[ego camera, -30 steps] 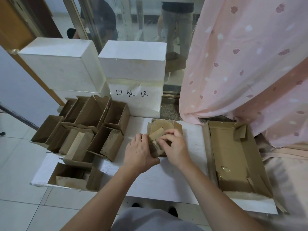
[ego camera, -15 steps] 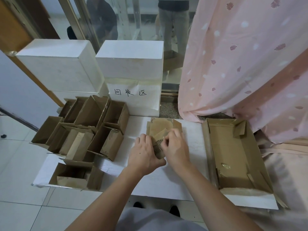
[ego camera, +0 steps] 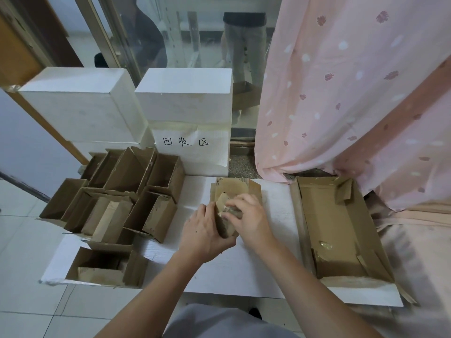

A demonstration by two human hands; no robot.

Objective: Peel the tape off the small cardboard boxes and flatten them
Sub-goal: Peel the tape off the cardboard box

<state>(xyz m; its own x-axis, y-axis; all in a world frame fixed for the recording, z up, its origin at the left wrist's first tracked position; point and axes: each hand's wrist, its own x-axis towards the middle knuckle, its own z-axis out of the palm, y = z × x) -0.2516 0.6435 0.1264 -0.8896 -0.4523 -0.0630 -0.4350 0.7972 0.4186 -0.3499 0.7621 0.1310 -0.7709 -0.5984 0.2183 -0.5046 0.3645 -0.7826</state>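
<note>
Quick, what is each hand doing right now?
Left hand: grips the small cardboard box.
Right hand: fingers curled on the same box's top.

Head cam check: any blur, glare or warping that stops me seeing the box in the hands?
Head view: even, soft light; the small cardboard box between left hand and right hand is slightly soft; wide-angle bending at the edges; reflections on the glass door behind.
</note>
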